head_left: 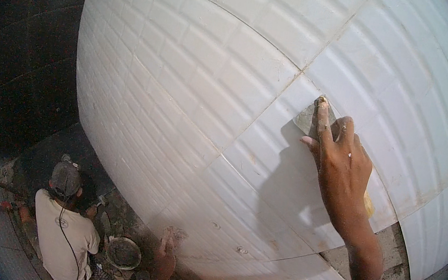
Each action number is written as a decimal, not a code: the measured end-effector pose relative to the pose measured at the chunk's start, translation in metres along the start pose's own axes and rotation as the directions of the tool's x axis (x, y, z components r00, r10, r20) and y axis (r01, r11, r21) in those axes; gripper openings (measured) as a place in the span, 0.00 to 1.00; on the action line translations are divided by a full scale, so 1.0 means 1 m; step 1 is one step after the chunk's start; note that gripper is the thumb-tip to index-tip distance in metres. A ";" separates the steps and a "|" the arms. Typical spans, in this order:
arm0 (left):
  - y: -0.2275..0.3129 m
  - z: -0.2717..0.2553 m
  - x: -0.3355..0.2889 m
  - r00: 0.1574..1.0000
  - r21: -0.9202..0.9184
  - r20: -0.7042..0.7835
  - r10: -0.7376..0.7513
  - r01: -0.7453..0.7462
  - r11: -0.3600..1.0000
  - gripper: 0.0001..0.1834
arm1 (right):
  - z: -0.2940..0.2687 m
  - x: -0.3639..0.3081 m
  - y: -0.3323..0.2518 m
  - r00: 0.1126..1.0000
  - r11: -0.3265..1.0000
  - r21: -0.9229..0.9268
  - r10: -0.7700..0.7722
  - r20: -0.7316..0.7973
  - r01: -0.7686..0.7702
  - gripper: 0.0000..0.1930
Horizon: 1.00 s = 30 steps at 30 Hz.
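My right hand [344, 157] grips a putty knife [307, 118], its grey blade laid against the white brick-patterned wall tiles [216, 76]. One finger presses along the blade, and part of a yellow handle shows beyond the wrist. The blade sits just below a crossing of tile joints. Low in the view my left hand [166, 246] is raised close to the tiles, its fingers pale with paste or dust. A whitish lump or smear lies at its fingertips, and I cannot make out exactly what it is.
At lower left a co-worker [65, 232] in a cap and pale shirt crouches with a tool in hand. Beside them stands a round bucket [123, 253] on rubble-strewn ground. Rough bare wall [391, 252] shows under the tiles at lower right. A dark wall [24, 54] rises at left.
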<state>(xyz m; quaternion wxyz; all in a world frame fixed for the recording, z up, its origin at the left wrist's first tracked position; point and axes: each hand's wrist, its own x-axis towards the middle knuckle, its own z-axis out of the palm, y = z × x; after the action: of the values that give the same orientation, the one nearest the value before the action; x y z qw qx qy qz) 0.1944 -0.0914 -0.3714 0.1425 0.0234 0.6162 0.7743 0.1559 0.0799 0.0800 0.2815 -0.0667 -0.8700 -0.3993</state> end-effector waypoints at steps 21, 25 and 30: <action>-0.040 -0.003 0.002 0.997 -0.208 -0.070 0.022 -0.036 0.977 0.28 | -0.031 0.011 -0.015 0.996 0.992 0.115 0.050 0.072 -0.058 0.28; -0.038 -0.002 0.000 0.997 -0.198 -0.066 0.026 -0.039 0.979 0.28 | -0.027 0.015 -0.016 0.996 0.993 0.110 0.041 0.075 -0.049 0.28; -0.033 -0.001 -0.004 0.999 -0.181 -0.050 0.022 -0.031 0.983 0.28 | -0.025 0.018 -0.016 0.998 0.996 0.081 0.029 0.048 -0.033 0.26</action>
<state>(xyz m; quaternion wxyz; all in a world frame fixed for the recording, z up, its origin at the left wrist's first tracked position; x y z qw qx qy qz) 0.2046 -0.0865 -0.4026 0.1191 -0.0001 0.5459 0.8293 0.1469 0.0488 0.0926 0.2698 -0.0778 -0.8908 -0.3573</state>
